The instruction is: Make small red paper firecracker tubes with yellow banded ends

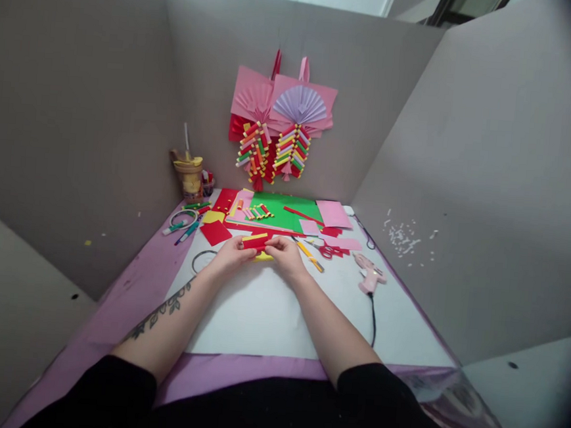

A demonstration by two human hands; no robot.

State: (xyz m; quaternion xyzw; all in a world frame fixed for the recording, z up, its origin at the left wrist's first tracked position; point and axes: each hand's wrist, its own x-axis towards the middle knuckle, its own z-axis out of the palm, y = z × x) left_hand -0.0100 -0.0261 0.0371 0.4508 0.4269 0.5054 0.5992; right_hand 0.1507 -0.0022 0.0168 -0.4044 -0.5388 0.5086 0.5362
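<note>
Between my two hands is a small piece of red paper with yellow edging (255,242), held just above the white work surface. My left hand (233,256) has its fingers closed on the paper's left end. At the other end my right hand (285,253) pinches it, thumb and fingers together. Some yellow shows below the red, near the fingertips; whether it is part of the same piece I cannot tell. Just beyond the hands lie a red paper square (215,233) and a yellow utility knife (313,258).
Red-handled scissors (327,251) and a pink glue gun (370,273) with a black cord lie to the right. Farther back are green paper (286,209), pink paper (333,214) and small paper rolls (259,212). Tape (186,219) sits left. Paper firecracker decorations (293,150) hang on the grey wall.
</note>
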